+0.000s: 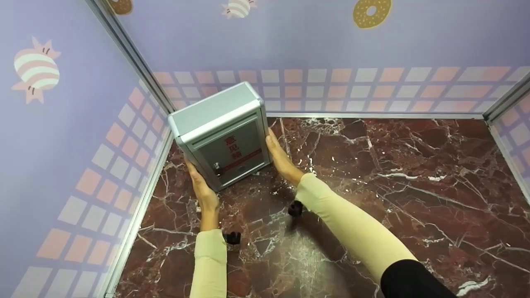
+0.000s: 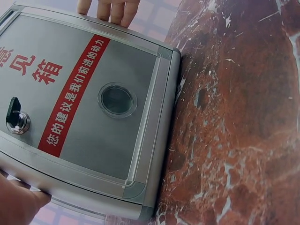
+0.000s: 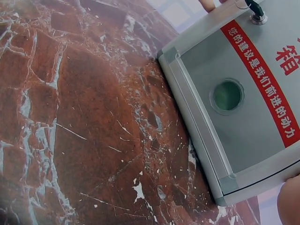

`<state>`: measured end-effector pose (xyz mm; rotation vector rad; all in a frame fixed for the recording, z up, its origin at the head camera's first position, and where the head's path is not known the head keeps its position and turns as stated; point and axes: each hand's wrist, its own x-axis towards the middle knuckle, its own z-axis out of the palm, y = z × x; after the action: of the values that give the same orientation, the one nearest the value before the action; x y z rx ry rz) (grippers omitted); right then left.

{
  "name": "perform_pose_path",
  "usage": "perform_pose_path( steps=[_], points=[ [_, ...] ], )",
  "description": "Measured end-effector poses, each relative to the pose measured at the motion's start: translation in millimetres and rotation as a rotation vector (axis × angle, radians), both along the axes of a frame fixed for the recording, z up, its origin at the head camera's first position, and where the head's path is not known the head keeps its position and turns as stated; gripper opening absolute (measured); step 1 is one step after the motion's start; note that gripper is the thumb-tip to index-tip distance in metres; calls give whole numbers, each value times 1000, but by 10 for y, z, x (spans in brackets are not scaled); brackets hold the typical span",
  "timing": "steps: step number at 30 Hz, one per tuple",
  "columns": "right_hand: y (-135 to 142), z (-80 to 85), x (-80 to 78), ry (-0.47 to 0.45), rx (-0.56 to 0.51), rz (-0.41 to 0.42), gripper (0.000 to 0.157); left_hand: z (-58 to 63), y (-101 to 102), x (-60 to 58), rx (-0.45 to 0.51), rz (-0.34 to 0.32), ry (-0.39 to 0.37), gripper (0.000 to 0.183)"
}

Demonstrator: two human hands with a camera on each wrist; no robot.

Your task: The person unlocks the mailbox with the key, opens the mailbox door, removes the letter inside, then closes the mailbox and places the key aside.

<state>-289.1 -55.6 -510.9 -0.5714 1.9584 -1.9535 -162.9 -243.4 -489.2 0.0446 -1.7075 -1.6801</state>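
Note:
A silver-grey metal suggestion box (image 1: 225, 136) stands turned at an angle near the back left corner. Red characters, a red strip and a round window (image 2: 117, 100) mark its front, and a lock with a key (image 2: 18, 119) sits at one side. My left hand (image 1: 203, 192) holds the box's left side, and my right hand (image 1: 283, 161) grips the right side. In the left wrist view the right fingertips (image 2: 115, 10) rest along the far side edge. The box's lower edge meets or nearly meets the marble surface; I cannot tell which.
Dark red marble with white veins (image 1: 393, 194) spreads to the right and front. Purple panels with printed sweets and checks (image 1: 314, 49) rise at the back, left and right, edged by metal strips (image 1: 136, 215). Small black devices (image 1: 295, 208) hang at both wrists.

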Motion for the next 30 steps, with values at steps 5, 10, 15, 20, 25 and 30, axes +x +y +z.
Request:
perform_pose_path(
  steps=[5,10,15,20,25,30],
  points=[
    [16,32,15,9,-17,-20,67,15,28,-6,-27,15,22,75],
    [45,24,50,32,8,-29,66,11,59,25,-16,13,22,66],
    [79,19,117,26,35,-28,67,-1,79,80,-31,22,15,69],
    [112,33,153,56,20,-30,64,25,106,122,-31,9,18,80],
    [210,54,202,73,16,-26,59,54,151,162,-52,-16,4,83],
    [395,227,421,51,40,-4,58,-154,139,117,-58,-52,21,76]
  ],
)
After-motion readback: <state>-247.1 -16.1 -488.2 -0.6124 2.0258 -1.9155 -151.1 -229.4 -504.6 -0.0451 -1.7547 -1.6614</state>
